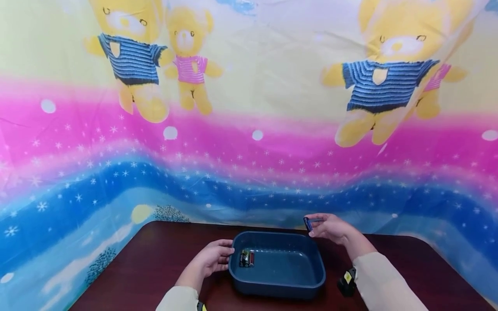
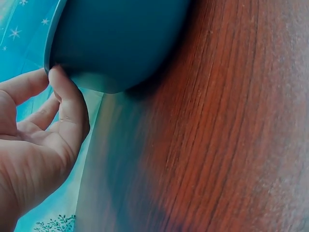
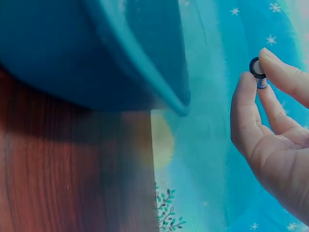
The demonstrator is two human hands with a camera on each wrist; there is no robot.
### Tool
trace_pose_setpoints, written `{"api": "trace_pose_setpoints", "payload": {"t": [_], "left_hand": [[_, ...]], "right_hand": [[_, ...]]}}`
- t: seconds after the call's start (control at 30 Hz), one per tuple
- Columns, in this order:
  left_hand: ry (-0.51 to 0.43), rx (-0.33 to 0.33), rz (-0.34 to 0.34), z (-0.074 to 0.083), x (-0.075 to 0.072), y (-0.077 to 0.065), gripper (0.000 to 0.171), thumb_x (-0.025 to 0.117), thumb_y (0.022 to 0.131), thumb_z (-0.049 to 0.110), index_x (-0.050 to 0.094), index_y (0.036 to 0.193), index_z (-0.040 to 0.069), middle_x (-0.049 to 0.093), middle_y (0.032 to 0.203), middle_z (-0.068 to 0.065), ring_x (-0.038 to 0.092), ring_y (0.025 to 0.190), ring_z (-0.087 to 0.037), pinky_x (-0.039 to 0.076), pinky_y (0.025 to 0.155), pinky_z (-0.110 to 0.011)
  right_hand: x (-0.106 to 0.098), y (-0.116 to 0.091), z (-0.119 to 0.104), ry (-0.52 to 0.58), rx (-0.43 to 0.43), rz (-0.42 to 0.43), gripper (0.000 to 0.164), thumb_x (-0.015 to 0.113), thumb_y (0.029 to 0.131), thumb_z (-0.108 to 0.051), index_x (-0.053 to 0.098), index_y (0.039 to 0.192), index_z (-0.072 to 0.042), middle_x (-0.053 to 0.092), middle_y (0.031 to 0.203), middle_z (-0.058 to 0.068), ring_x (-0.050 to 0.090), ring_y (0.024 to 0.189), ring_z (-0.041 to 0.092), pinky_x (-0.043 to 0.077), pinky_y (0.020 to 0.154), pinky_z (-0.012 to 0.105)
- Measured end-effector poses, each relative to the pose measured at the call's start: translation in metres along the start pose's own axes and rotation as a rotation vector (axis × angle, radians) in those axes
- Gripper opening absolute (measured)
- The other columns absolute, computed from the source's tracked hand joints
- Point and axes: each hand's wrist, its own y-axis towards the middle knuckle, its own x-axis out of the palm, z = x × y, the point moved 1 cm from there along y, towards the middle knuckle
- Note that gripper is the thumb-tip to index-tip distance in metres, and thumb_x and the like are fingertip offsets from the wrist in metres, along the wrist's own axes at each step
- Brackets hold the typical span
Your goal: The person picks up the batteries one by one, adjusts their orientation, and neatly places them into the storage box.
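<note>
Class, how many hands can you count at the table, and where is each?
2: the left hand pinches the blue tray's left rim; the right hand holds a battery near its far right corner.

Head view overlooks the tub (image 1: pixel 277 274), wrist views closer.

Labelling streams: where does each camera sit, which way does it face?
Head: on the head, facing forward and down; backdrop, table, tray; left hand, right hand, sleeves show.
Left wrist: on that wrist, facing tray and table; left hand only.
Right wrist: on that wrist, facing tray and held battery; right hand only.
Shared: both wrist views catch tray, table, backdrop.
</note>
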Motion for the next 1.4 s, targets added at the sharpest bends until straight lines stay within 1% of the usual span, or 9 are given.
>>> {"api": "trace_pose_setpoints", "payload": {"t": [0.27,0.5,0.6,0.8,0.87,0.97,1.07,1.13,1.4], "left_hand": [[-0.014,-0.015,0.004,0.001,0.000,-0.001,0.043,0.056,0.090,0.010,0.045,0.130,-0.001,0.063,0.092,-0.008,0.058,0.070,-0.013,0.051,0.063,-0.028],[-0.029,-0.034,0.007,-0.003,0.000,0.001,0.044,0.056,0.090,0.011,0.044,0.131,0.002,0.062,0.088,-0.007,0.056,0.065,-0.012,0.050,0.059,-0.026],[-0.034,-0.047,0.009,-0.005,0.001,0.002,0.043,0.056,0.090,0.011,0.045,0.130,0.003,0.061,0.087,-0.007,0.055,0.064,-0.012,0.050,0.059,-0.026],[-0.030,-0.033,0.013,-0.003,0.001,0.004,0.041,0.056,0.090,0.011,0.046,0.128,0.003,0.059,0.085,-0.007,0.053,0.061,-0.012,0.050,0.057,-0.027],[-0.023,-0.028,0.010,-0.002,0.001,0.004,0.041,0.056,0.090,0.012,0.046,0.128,0.003,0.058,0.084,-0.007,0.052,0.060,-0.012,0.050,0.056,-0.026],[-0.009,-0.027,0.004,-0.003,-0.001,0.005,0.041,0.056,0.090,0.013,0.046,0.128,0.004,0.056,0.082,-0.006,0.050,0.059,-0.012,0.050,0.055,-0.026],[-0.001,-0.027,-0.006,-0.005,-0.002,0.005,0.041,0.056,0.090,0.013,0.045,0.128,0.004,0.054,0.080,-0.006,0.049,0.059,-0.012,0.050,0.054,-0.026],[-0.001,-0.026,-0.013,-0.005,-0.003,0.006,0.040,0.055,0.090,0.014,0.044,0.128,0.004,0.054,0.080,-0.006,0.049,0.059,-0.012,0.050,0.054,-0.026],[0.017,-0.001,-0.012,-0.002,-0.001,0.007,0.038,0.054,0.091,0.012,0.042,0.126,0.003,0.052,0.080,-0.007,0.048,0.060,-0.014,0.050,0.053,-0.027]], "right_hand": [[0.007,0.010,-0.010,0.016,-0.019,-0.022,0.069,0.068,0.076,0.007,0.035,0.136,0.009,0.039,0.130,0.031,0.050,0.110,0.030,0.045,0.090,0.043],[0.012,0.022,-0.008,0.057,-0.039,-0.055,0.070,0.066,0.078,0.007,0.031,0.139,0.008,0.039,0.130,0.030,0.049,0.111,0.030,0.041,0.094,0.046],[0.013,0.027,-0.005,0.075,-0.041,-0.065,0.071,0.065,0.079,0.008,0.029,0.140,0.007,0.037,0.132,0.030,0.046,0.114,0.033,0.037,0.097,0.048],[0.019,0.040,-0.004,0.114,-0.062,-0.117,0.073,0.063,0.079,0.010,0.026,0.142,0.004,0.032,0.138,0.031,0.036,0.123,0.040,0.032,0.100,0.051],[0.021,0.045,-0.001,0.127,-0.077,-0.141,0.074,0.063,0.079,0.011,0.026,0.143,0.004,0.031,0.139,0.031,0.034,0.125,0.042,0.034,0.099,0.049],[0.023,0.052,0.006,0.142,-0.095,-0.164,0.074,0.063,0.079,0.011,0.026,0.143,0.004,0.032,0.138,0.031,0.039,0.123,0.038,0.039,0.096,0.044],[0.027,0.057,0.013,0.151,-0.099,-0.172,0.073,0.063,0.080,0.010,0.027,0.143,0.002,0.034,0.137,0.030,0.048,0.116,0.030,0.045,0.090,0.036],[0.029,0.059,0.016,0.160,-0.099,-0.176,0.072,0.063,0.080,0.010,0.028,0.142,0.001,0.034,0.137,0.031,0.051,0.113,0.025,0.046,0.089,0.034],[0.040,0.062,0.024,0.099,-0.099,-0.208,0.069,0.067,0.077,0.006,0.033,0.137,0.006,0.040,0.129,0.030,0.053,0.103,0.025,0.047,0.087,0.035]]}}
